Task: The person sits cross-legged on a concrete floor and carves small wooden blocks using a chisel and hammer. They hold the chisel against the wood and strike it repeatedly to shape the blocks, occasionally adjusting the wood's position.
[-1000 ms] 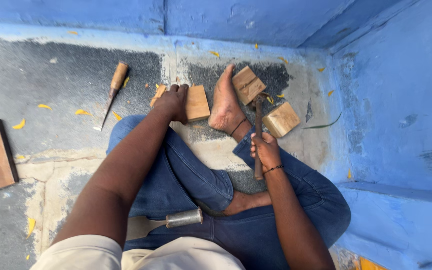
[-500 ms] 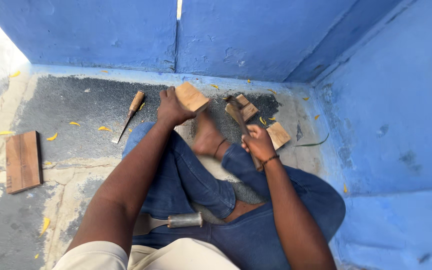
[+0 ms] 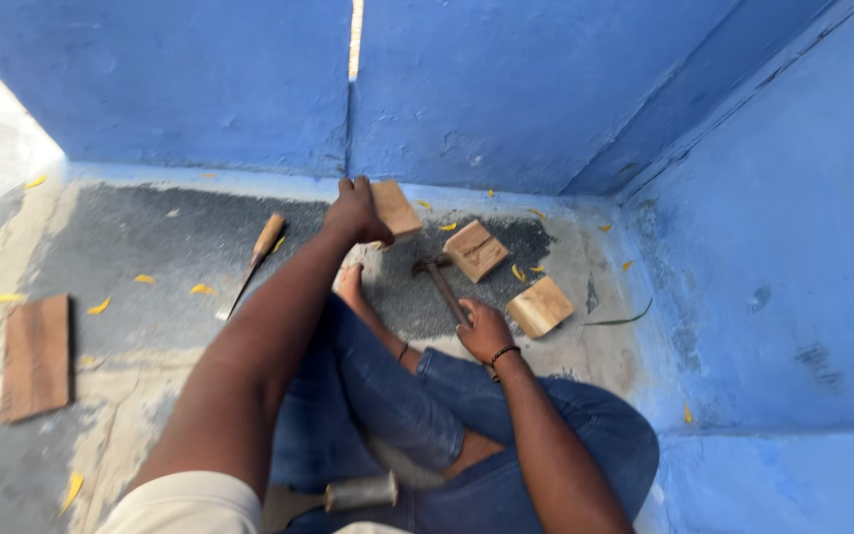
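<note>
Wood block (image 3: 393,209) in left grip (image 3: 356,212); hammer (image 3: 442,285) in right grip (image 3: 483,331).

left hand (image 3: 356,211): far out on the floor, gripping a wooden block (image 3: 394,208) lifted at one edge
right hand (image 3: 483,330): closed on a hammer (image 3: 441,280) handle, head pointing far
blocks: one (image 3: 475,250) just right of the hammer head, another (image 3: 540,307) beside the right hand
chisel (image 3: 253,262): lying left of the left arm
plank (image 3: 37,355): far left, well apart
walls (image 3: 506,89): blue, meeting at a corner
</note>
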